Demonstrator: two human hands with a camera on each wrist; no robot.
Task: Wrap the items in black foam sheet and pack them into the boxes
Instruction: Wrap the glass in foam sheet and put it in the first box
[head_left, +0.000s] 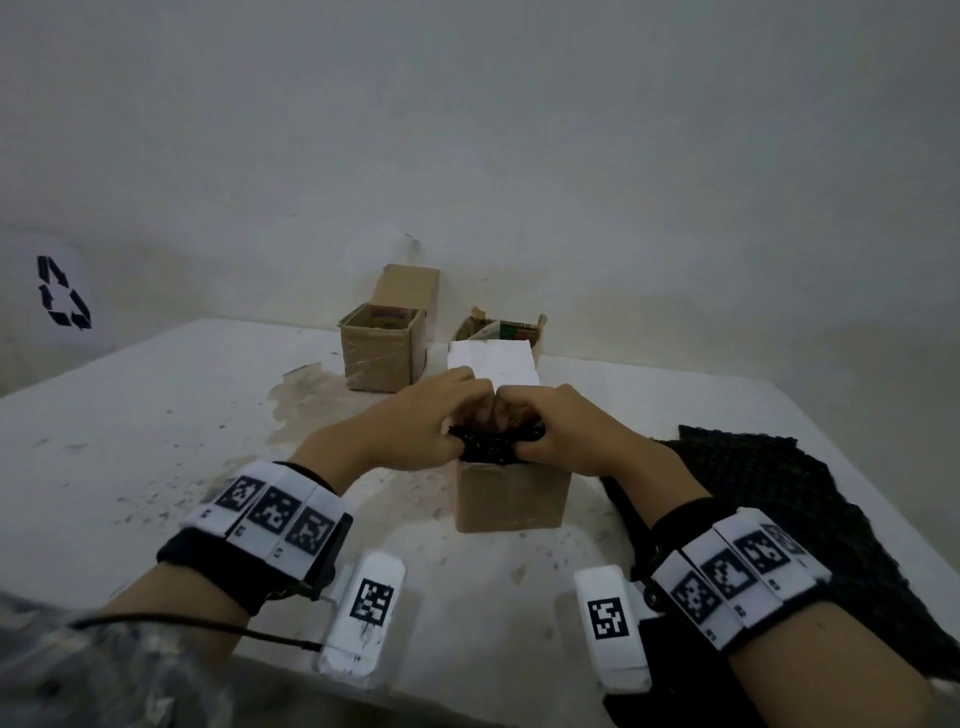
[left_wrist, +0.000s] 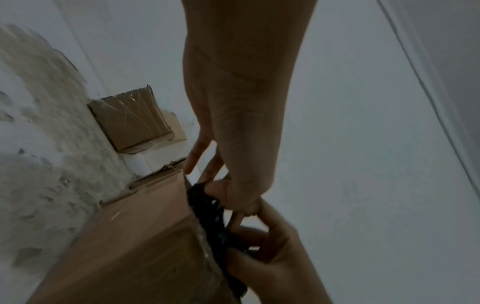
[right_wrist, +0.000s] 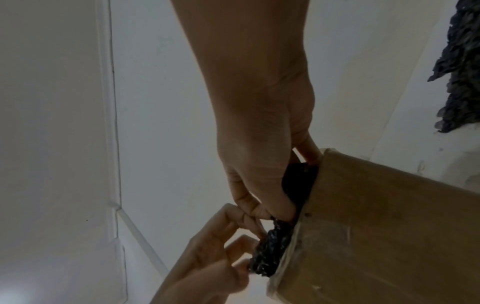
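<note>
A brown cardboard box (head_left: 511, 499) stands upright in the middle of the white table (head_left: 130, 441). A bundle wrapped in black foam (head_left: 491, 448) sticks out of its open top. My left hand (head_left: 457, 439) pinches the bundle's left side with curled fingers, and my right hand (head_left: 530, 441) pinches its right side; the knuckles of both meet above it. In the left wrist view, my left hand (left_wrist: 223, 191) holds the foam bundle (left_wrist: 210, 211) at the box (left_wrist: 135, 236) rim. The right wrist view shows my right hand (right_wrist: 275, 214) gripping the bundle (right_wrist: 270, 246). What is wrapped inside stays hidden.
Loose black foam sheet (head_left: 779, 493) lies on the table to the right, reaching its front edge. Two more open cardboard boxes (head_left: 382, 348) (head_left: 501, 327) stand at the back near the wall. A white flap or block (head_left: 493, 364) rises just behind my hands.
</note>
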